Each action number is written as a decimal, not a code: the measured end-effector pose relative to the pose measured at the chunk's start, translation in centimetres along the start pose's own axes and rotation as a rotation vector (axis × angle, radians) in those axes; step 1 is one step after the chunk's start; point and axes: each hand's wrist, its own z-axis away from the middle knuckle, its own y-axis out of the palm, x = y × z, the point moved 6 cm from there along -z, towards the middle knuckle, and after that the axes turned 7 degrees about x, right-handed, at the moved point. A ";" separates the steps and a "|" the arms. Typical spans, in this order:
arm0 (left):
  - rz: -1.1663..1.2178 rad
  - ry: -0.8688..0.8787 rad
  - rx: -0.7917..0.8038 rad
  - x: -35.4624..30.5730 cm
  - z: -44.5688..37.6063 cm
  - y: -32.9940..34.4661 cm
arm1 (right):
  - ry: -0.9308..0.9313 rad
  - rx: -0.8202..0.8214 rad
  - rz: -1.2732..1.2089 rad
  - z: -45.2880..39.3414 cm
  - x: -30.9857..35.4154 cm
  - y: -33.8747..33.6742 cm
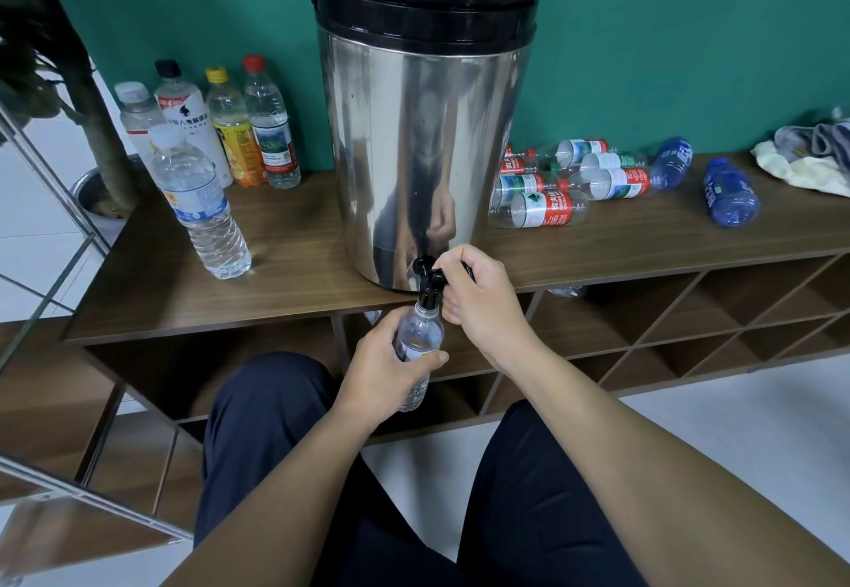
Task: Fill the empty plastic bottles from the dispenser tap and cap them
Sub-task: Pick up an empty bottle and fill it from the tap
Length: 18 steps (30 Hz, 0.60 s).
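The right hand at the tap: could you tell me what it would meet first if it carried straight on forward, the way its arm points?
Probably the shiny steel dispenser drum: the right hand grips the black tap lever just before its wall, though depth is unclear.

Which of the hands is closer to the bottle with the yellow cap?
Left. The left hand grips a bottle below the tap, on the yellow-capped bottle's side of the dispenser. The right hand holds the tap lever, farther right.

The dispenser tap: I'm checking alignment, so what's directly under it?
Under the tap sits the mouth of a clear bottle, gripped by the left hand. The right hand hides the lever.
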 end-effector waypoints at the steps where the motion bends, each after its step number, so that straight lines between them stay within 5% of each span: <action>1: -0.004 -0.002 0.000 0.0 0.0 0.0 | 0.000 0.000 0.000 0.0 0.0 0.0; 18: -0.029 0.002 0.004 0.0 0.0 0.0 | -0.005 -0.010 0.018 -0.1 -0.1 -0.2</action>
